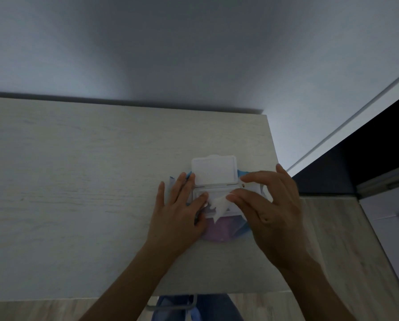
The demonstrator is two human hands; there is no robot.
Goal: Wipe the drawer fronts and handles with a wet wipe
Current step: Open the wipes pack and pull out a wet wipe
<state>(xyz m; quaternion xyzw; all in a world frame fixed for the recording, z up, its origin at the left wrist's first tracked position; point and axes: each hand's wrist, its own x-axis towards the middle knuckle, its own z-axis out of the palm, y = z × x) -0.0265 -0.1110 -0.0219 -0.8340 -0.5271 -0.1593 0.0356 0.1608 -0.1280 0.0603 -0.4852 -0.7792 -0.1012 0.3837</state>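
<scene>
A blue and pink pack of wet wipes point(219, 230) lies on the pale wooden top point(78, 181) of the drawer unit, near its right edge. Its white lid point(214, 170) is flipped open toward the wall. My left hand point(182, 212) lies flat on the pack's left side with straight fingers, pressing it down. My right hand point(268, 205) pinches a white wet wipe point(219, 203) that sticks out of the opening, between thumb and forefinger. A grey drawer handle point(170, 305) shows just below the top's front edge; the drawer fronts are hidden.
A plain white wall point(193, 54) stands behind the unit. To the right are a white door frame point(346, 126) and a dark doorway point(374, 154). Wood-look floor point(332, 228) lies right of the unit. My jeans point(217, 309) show below the front edge.
</scene>
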